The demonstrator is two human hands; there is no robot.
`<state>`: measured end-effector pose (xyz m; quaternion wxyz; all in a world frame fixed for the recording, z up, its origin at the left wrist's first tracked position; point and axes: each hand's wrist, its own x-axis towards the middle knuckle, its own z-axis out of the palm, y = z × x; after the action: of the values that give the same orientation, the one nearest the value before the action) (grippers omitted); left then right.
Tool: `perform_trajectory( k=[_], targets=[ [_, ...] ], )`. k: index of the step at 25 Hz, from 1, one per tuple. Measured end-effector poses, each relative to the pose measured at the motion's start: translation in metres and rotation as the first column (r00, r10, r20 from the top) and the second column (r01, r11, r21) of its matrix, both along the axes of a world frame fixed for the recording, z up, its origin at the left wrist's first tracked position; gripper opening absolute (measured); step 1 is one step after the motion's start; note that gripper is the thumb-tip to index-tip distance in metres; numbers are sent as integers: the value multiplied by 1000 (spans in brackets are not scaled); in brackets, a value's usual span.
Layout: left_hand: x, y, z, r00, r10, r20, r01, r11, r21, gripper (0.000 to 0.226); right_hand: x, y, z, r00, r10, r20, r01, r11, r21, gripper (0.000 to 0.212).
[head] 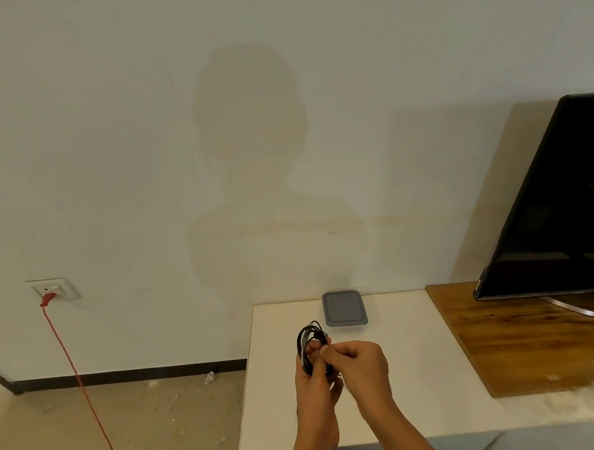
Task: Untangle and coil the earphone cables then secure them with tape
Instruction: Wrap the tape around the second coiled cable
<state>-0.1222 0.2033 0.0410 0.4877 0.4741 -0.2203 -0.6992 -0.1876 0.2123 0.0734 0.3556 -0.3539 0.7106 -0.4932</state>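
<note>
Head view: left hand point(314, 377) grips coiled earphone cables point(311, 340) above the white table point(414, 372); right hand point(358, 365), at 3 o'clock, pinches a strand. Coiling looks nearly finished; taping comes next.

I see a flat grey rectangular lidded container point(344, 307) just beyond my hands, a black flat-screen television point(553, 206) far right on a brown wooden board point(504, 338), a red cable point(76, 377) plugged in far left.

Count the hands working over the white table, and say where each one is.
2. The left hand holds the coiled earphone cables above the white table; the right hand pinches the coil from the right. Both touch the cables.
</note>
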Motion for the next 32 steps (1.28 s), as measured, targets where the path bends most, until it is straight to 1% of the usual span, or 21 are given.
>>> perform_trajectory(
  k=[3,7,9,11,12,14,15,16,17,18,19,20,21,22,23,25,27,30,32],
  targets=[
    [2,0,1,999,-26,33,26,1000,-12,25,-4,-2,0,997,69,42,-70,997,34,17],
    [10,-2,0,994,-111,-7,111,994,5,26,-9,-6,2,988,123,93,-133,984,114,17],
    [15,-3,5,988,-148,-33,148,989,11,24,-13,-7,4,960,146,239,-187,970,158,17],
    [21,-3,8,978,-206,-26,207,978,37,22,-20,-6,5,905,166,392,-245,956,162,18],
    [26,-2,7,970,-243,4,242,968,58,25,-24,-6,6,895,184,407,-269,950,161,18],
    [39,-4,2,949,-288,130,282,957,60,42,-32,-4,8,902,257,347,-327,931,160,19],
    [46,-8,1,929,-291,229,300,954,-6,51,-36,-3,10,905,312,289,-367,916,163,20],
    [53,-12,5,895,-280,346,337,934,-117,55,-40,-3,13,901,376,218,-415,892,177,21],
    [59,-19,12,841,-259,475,411,877,-250,54,-44,-3,17,883,446,144,-468,860,203,21],
    [62,-26,21,758,-255,601,533,773,-344,48,-48,-3,21,853,517,77,-519,822,234,22],
    [62,-33,31,655,-275,703,667,647,-369,41,-50,-4,24,816,578,27,-562,781,271,23],
    [60,-39,40,553,-310,774,776,530,-342,35,-51,-4,27,779,627,-5,-596,743,304,28],
    [57,-45,46,475,-345,809,840,452,-301,31,-52,-5,29,750,661,-29,-617,715,329,35],
    [56,-48,49,439,-361,823,866,414,-280,27,-52,-6,31,729,682,-54,-626,697,351,39],
    [56,-51,49,434,-372,821,869,415,-271,25,-54,-7,32,715,694,-79,-626,687,369,39],
    [54,-53,49,471,-397,788,849,446,-283,22,-58,-8,37,710,699,-82,-627,681,377,31],
    [54,-53,49,509,-386,769,828,463,-316,23,-63,-10,41,720,694,-8,-643,671,369,27],
    [55,-49,50,500,-357,789,832,450,-324,23,-66,-10,48,748,654,116,-640,663,388,25],
    [56,-45,48,502,-337,796,831,444,-336,24,-66,-11,49,750,636,180,-649,655,389,27]
  ],
)
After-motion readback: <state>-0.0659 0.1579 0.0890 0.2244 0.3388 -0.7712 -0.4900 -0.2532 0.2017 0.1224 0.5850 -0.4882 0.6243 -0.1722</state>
